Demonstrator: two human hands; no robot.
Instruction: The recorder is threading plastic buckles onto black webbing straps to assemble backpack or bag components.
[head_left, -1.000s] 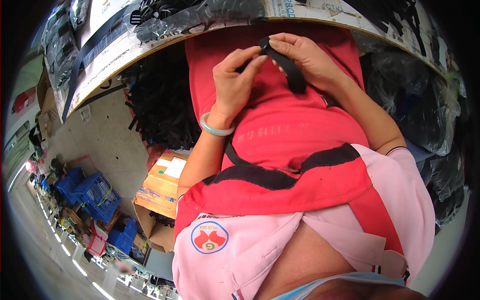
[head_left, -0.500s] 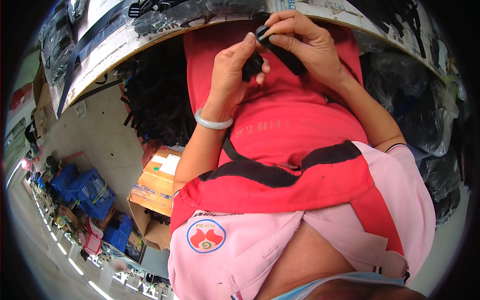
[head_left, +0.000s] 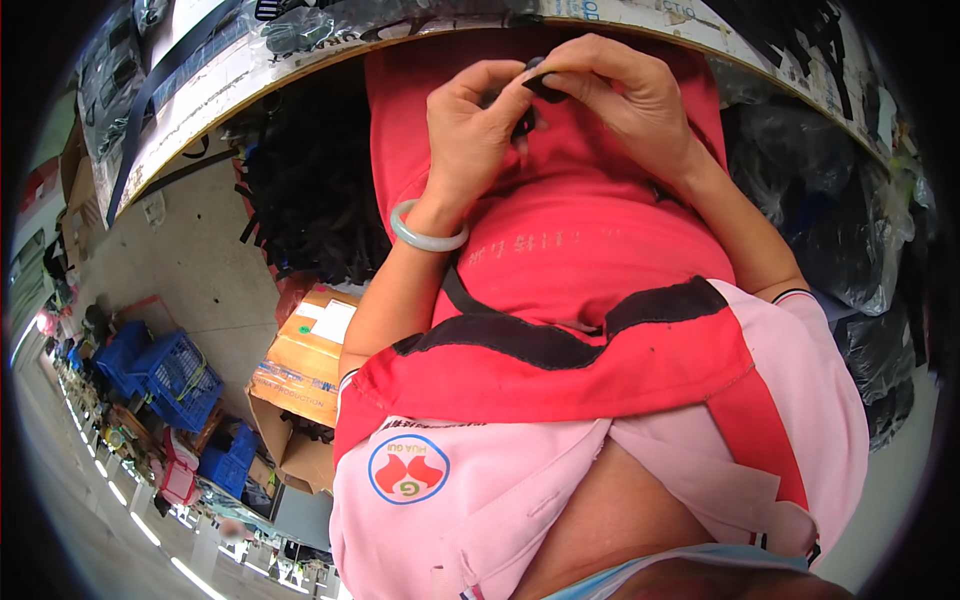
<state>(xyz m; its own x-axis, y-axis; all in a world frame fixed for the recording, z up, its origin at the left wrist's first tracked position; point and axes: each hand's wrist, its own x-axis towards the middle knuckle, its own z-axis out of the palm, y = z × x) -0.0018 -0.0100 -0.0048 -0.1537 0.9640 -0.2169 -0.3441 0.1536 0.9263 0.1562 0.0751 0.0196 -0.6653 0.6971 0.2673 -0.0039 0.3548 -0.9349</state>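
In front of the red apron, my two hands meet at the table's edge with small black parts between them. My left hand [head_left: 470, 125], a pale bangle on its wrist, is closed round a small black plastic piece [head_left: 523, 124], mostly covered by the fingers. The thumb and forefinger of my right hand [head_left: 625, 100] pinch a short black strap [head_left: 545, 86]. Its end touches my left fingertips, by a dark rounded bit [head_left: 534, 63]. Whether strap and plastic piece are joined cannot be made out.
The table's curved wooden edge [head_left: 330, 52] runs just beyond my hands, with plastic-wrapped black items on top. A heap of black straps [head_left: 310, 200] lies below at left, near an open cardboard box [head_left: 300, 370]. Clear bags of dark goods [head_left: 810, 200] stand at right. Blue crates [head_left: 175, 375] sit farther left.
My hands have come together. The left fingertips now meet the strap end held by the right, and the strap's hanging length no longer shows below the right hand.
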